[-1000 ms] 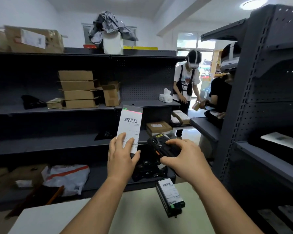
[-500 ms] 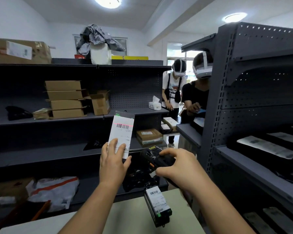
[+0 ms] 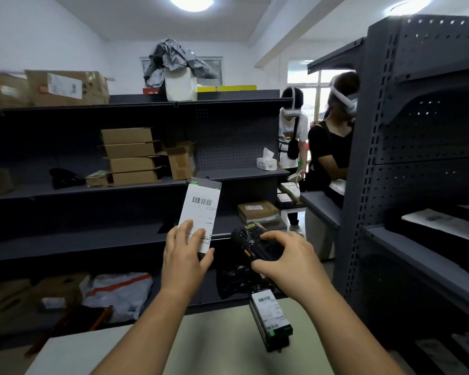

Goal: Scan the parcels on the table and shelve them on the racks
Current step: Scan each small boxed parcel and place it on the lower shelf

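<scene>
Parcel (image 3: 201, 209) is up mid-frame, a flat dark one with a white barcode label facing us. It's held upright by its bottom end in the left hand (image 3: 183, 259), with the fingers (image 3: 186, 226) flat on the label and the thumb pinching at the right edge. The right hand (image 3: 284, 262) is just beside it, fingers curled round a black handheld scanner (image 3: 251, 243). Second labelled parcel (image 3: 270, 316) lies on the counter (image 3: 119, 355), lower right of centre. Dark grey racks (image 3: 92, 190) across the left hold stacked cardboard boxes (image 3: 132, 156).
</scene>
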`<state>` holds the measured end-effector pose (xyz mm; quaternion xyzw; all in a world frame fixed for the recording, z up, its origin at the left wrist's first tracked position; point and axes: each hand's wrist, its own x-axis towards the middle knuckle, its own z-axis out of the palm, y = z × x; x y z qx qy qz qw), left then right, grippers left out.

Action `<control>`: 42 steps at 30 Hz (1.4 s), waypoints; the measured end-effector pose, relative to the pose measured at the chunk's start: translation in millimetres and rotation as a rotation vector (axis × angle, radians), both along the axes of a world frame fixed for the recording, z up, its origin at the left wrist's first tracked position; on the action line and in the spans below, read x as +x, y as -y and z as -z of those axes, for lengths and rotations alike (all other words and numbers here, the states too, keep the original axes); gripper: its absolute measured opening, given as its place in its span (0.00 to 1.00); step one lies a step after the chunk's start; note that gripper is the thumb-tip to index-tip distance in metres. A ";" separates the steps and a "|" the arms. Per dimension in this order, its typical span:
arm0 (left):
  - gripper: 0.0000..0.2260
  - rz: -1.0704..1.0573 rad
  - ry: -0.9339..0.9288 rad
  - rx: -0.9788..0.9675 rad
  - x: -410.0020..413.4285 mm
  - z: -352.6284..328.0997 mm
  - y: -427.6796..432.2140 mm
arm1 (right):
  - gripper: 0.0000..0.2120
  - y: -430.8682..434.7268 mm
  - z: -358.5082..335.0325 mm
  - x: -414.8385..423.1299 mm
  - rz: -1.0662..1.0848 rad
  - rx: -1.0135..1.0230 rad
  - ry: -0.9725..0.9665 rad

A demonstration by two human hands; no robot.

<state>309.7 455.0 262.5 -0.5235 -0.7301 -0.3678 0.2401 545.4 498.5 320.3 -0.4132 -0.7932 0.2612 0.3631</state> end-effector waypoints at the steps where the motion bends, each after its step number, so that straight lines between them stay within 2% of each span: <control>1: 0.21 0.029 0.020 0.000 -0.8 -1.6 3.4 | 0.26 4.0 4.0 -3.7 0.029 0.024 -0.022; 8: 0.20 0.412 0.172 0.060 22.1 -20.3 19.5 | 0.27 44.1 31.3 3.8 0.318 0.225 -0.135; 13: 0.19 0.707 0.185 0.054 81.5 -30.3 24.7 | 0.27 92.0 25.6 61.3 0.649 0.413 -0.147; 18: 0.20 0.993 0.167 0.051 191.3 -31.2 30.7 | 0.27 157.7 21.2 160.6 0.981 0.459 -0.105; 27: 0.19 1.482 0.157 0.050 430.6 -26.5 66.5 | 0.27 265.1 37.0 343.3 1.422 0.473 -0.045; 35: 0.20 1.619 0.142 0.017 612.0 -18.8 63.8 | 0.27 279.0 49.2 502.0 1.541 0.469 -0.013; 42: 0.19 1.609 0.156 -0.035 719.3 -3.5 12.7 | 0.27 230.4 57.5 608.8 1.540 0.400 -0.017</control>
